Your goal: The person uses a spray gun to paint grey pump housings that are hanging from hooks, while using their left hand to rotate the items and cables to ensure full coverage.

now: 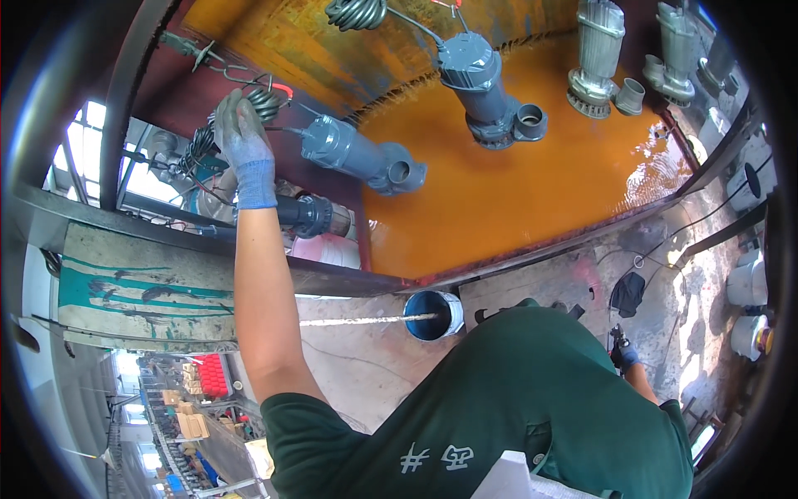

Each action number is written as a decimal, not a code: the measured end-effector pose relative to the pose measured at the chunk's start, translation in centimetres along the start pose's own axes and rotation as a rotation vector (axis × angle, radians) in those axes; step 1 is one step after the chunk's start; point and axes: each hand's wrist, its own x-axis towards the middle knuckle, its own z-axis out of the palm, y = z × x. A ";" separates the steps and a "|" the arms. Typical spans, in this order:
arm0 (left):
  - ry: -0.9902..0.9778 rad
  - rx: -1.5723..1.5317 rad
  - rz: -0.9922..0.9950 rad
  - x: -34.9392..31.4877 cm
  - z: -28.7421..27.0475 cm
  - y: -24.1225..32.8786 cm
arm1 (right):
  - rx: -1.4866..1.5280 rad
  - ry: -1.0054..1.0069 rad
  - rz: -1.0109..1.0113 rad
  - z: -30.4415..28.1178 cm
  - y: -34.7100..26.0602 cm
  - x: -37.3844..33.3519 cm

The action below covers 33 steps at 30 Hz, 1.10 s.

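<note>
My left hand (243, 141), in a grey-and-blue work glove, is raised with its fingers stretched out at the coiled black cable (264, 103) of a hanging pump. Part of the coil lies behind the glove. Just right of that hand, a blue-grey submersible pump (353, 152) hangs tilted. Low at the right is my right hand (628, 358), also gloved, closed round a small dark tool (617, 339) that looks like a spray gun. My body partly hides that arm. A second blue-grey pump (482, 90) hangs farther right, above the orange surface.
An orange basin (499, 208) with a shiny, wet-looking surface lies beyond a dark metal rim. Bare metal pumps (598, 54) hang at the far right. A bucket (432, 316) with a stick in it stands near me. A paint-streaked board (150, 287) is at the left; white buckets (748, 283) line the right.
</note>
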 end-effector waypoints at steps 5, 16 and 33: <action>0.079 0.043 -0.217 -0.6 -0.7 -0.4 | -0.314 0.056 -0.002 -0.5 -0.6 -2.1; 0.173 -0.138 -0.514 -1.7 -4.2 -8.9 | -0.398 0.141 -0.275 -3.1 0.6 -0.6; 0.150 0.104 -0.341 -2.7 -2.3 -5.2 | -0.001 0.028 -0.025 -4.7 2.9 -1.0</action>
